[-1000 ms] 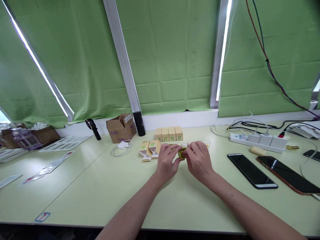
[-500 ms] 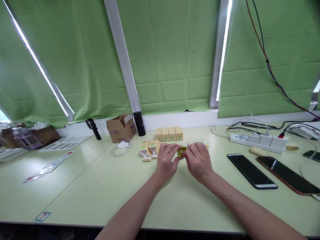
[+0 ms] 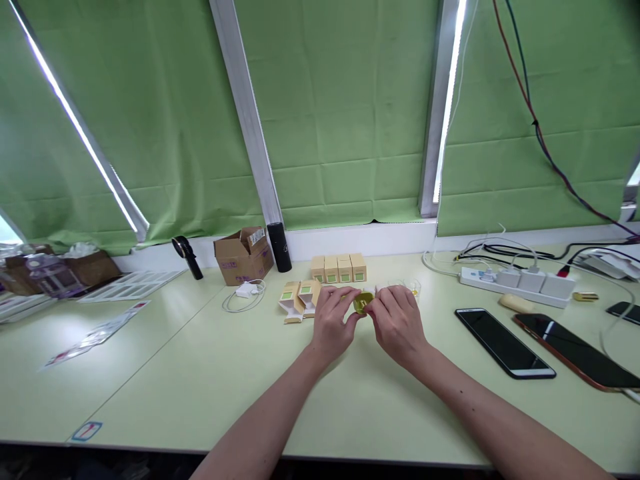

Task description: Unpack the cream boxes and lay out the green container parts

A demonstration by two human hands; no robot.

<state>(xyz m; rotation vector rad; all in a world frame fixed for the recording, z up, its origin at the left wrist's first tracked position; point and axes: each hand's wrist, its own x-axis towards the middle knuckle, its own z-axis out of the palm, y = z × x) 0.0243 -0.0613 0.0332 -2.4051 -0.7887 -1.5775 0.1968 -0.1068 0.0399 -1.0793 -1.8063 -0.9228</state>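
A small round yellow-green piece (image 3: 363, 303), shaped like a shallow cup or lid, is held up between my hands above the table. Its exact kind is too small to make out. My left hand (image 3: 333, 320) pinches its left side between thumb and fingers. From the other side, my right hand (image 3: 399, 325) grips the right edge with bent fingers. Just left of my hands lie two opened cardboard boxes (image 3: 300, 300) with green labels. Behind them stands a row of several closed small boxes (image 3: 339, 269). Clear plastic pieces (image 3: 414, 287) sit partly hidden behind my right hand.
On the right lie a white-framed phone (image 3: 505, 343), a second phone (image 3: 575, 350) and a power strip (image 3: 517, 285) with plugs and cables. At the back left are a cardboard carton (image 3: 243, 259), a black cylinder (image 3: 279, 247), a handheld fan (image 3: 187, 258) and a white charger (image 3: 247, 290).
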